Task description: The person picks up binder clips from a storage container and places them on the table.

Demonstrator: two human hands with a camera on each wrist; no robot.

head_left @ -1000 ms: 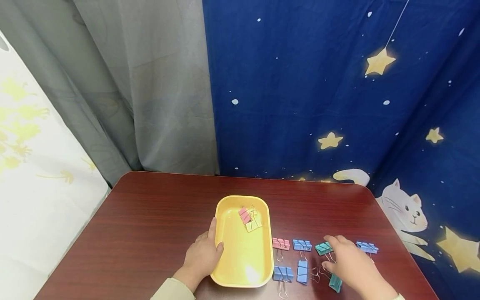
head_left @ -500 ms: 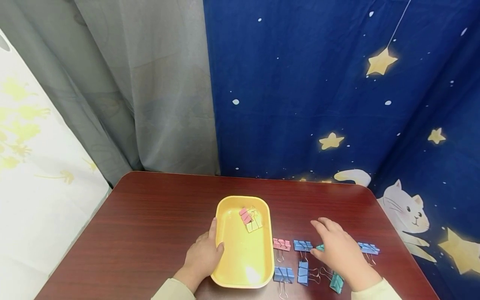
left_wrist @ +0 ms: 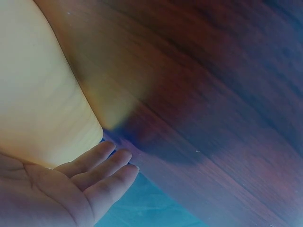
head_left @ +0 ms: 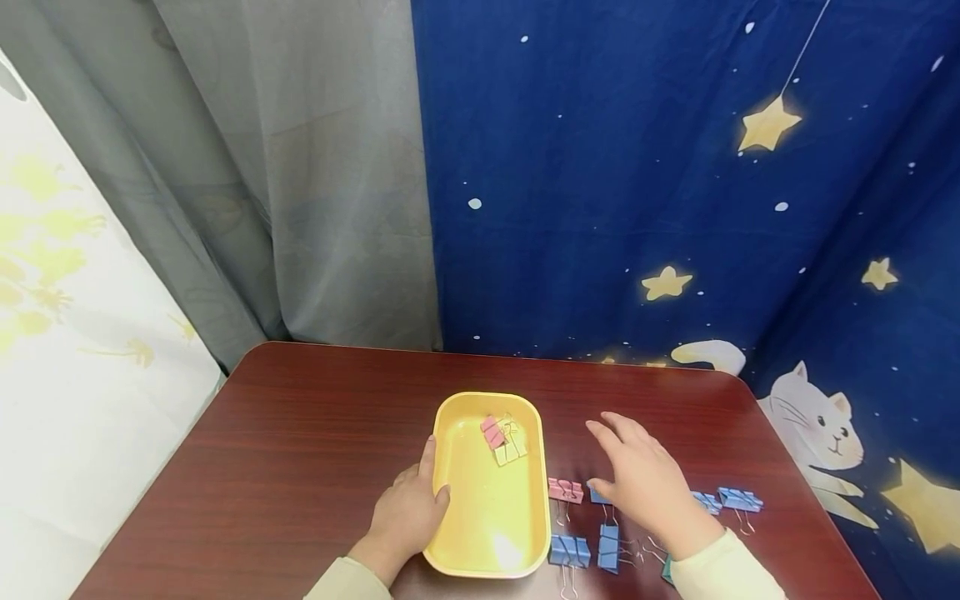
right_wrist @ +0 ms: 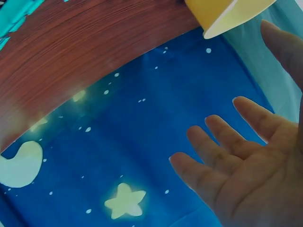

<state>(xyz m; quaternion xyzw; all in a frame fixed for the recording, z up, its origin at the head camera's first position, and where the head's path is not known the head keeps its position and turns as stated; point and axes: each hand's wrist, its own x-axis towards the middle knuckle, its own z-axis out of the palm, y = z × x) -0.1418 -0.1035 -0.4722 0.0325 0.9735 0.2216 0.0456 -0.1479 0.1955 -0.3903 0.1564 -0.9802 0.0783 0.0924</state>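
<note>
My left hand (head_left: 407, 512) rests at the left side of a yellow tray (head_left: 487, 533), its straight fingers (left_wrist: 106, 182) along the outer wall and the thumb at the rim. Inside the tray lie a pink binder clip (head_left: 492, 432) and yellow binder clips (head_left: 511, 450). To the tray's right, my right hand (head_left: 647, 479) hovers over more binder clips with its fingers spread and nothing in them. Nearest the tray are a pink binder clip (head_left: 566, 490) and a blue binder clip (head_left: 570, 551). The hand and sleeve partly hide a green binder clip (head_left: 667, 570).
Another blue binder clip (head_left: 608, 548) lies on its side, handles pointing right. Farther right sit two more blue ones, including a blue binder clip (head_left: 740, 500) near the edge of the dark red table (head_left: 322, 433). A blue star-print curtain (head_left: 570, 208) hangs behind.
My right hand has lifted off the green clips and moved left and farther back, over the blue clip, with its fingers opening wider. The left hand and the tray have stayed put.
</note>
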